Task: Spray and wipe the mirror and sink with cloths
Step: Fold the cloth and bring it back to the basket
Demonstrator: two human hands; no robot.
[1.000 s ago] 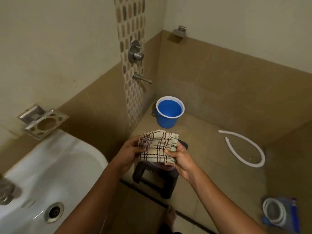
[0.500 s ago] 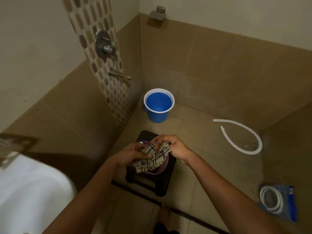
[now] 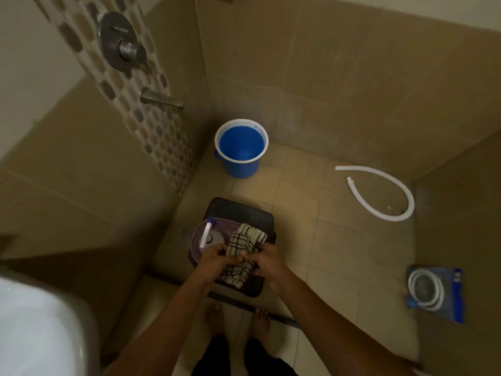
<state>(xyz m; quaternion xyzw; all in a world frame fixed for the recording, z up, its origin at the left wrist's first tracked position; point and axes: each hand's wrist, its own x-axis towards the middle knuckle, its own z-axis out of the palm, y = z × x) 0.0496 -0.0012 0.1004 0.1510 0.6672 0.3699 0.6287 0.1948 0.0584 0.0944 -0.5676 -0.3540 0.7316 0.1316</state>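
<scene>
A cream cloth with dark checks (image 3: 244, 241) is bunched over a purple basin (image 3: 199, 244) that sits on a black stool (image 3: 238, 210). My left hand (image 3: 215, 260) and my right hand (image 3: 267, 264) both grip the cloth from below, fingers curled into its folds. A white spray bottle (image 3: 206, 234) lies in the basin at the left. The white sink (image 3: 35, 329) shows only as a corner at the lower left. The mirror is out of view.
A blue bucket (image 3: 241, 147) stands in the far corner under the wall tap (image 3: 160, 99). A white hose (image 3: 379, 191) curves on the floor at right; a packaged coiled hose (image 3: 433, 293) lies further right. My bare feet (image 3: 235, 318) stand behind the stool.
My view has swung down and right, away from the sink. Both hands have lowered the cloth onto the basin on the stool, and the cloth is more bunched.
</scene>
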